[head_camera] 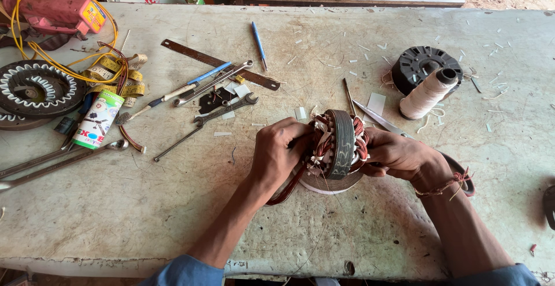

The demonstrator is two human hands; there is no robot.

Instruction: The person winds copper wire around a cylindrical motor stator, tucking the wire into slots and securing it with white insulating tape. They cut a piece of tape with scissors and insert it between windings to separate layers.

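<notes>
Motor stator (341,144), on edge at bench (144,205) centre, above a tape roll (329,183). Left hand (277,153) and right hand (399,154) clamped on opposite faces. Copper coils (324,141) seated, loose wire ends trailing; apparently part-finished, lacing outstanding.

1. I see the stator (340,143) stood on edge at the middle of the workbench (144,205), between my left hand (280,153) and right hand (399,154).
2. A roll of tape (329,183) lies under it.
3. Behind it on the right: scissors (378,118), then a spool of thread (426,94) leaning on a second stator (417,61).
4. On the left: spanners (219,112), a ruler (217,63), a pen (258,44).
5. At the far left: a can (98,118), a measuring tape (118,72), a third stator (37,88).
</notes>
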